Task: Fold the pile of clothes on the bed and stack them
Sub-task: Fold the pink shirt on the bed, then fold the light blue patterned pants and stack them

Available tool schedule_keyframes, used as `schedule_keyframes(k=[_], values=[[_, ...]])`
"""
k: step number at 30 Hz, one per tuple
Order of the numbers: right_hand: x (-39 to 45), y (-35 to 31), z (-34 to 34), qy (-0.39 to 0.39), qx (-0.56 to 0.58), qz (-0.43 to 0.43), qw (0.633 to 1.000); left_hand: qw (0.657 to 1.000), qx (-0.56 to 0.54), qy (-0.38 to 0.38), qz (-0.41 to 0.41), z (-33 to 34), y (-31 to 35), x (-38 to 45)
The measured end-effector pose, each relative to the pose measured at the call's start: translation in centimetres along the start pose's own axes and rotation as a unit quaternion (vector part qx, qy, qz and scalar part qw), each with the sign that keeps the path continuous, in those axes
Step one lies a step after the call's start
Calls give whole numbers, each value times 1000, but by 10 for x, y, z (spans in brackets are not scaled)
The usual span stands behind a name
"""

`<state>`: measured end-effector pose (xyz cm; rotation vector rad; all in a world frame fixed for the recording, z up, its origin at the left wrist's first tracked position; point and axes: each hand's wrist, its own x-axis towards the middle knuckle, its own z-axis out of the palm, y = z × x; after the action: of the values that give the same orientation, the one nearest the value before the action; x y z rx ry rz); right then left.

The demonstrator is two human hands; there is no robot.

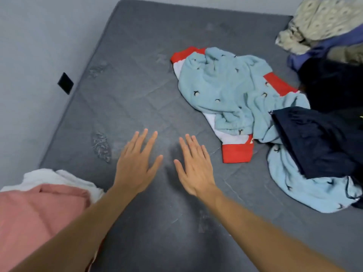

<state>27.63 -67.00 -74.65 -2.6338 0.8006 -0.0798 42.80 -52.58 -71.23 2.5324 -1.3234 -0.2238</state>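
My left hand (137,163) and my right hand (194,167) hover flat and open over the bare middle of the grey mattress (127,91), fingers spread, holding nothing. To the right lies a crumpled light blue garment (225,89) with red cuffs and small dark prints. A dark navy garment (318,142) lies over part of it. At the lower left sits a pink cloth (39,213) on top of a white one (59,177). Both hands are well apart from the clothes.
More unfolded clothes pile up at the far right: a beige patterned piece (322,22), a purple-blue one (322,48) and black fabric (330,83). A grey wall (29,46) with a black plate (65,83) borders the mattress on the left.
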Motion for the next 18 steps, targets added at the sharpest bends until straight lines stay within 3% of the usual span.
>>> schedule_keyframes(k=[5,12,18], values=[[27,123,-30,5,-27,22,999,996,-77,-36,-38,57,83,66],[90,238,-47,13,-60,55,997,992,-88,-69,58,115,150,171],[117,297,-36,-31,-110,-7,993,984,-61,-130,106,177,180,216]])
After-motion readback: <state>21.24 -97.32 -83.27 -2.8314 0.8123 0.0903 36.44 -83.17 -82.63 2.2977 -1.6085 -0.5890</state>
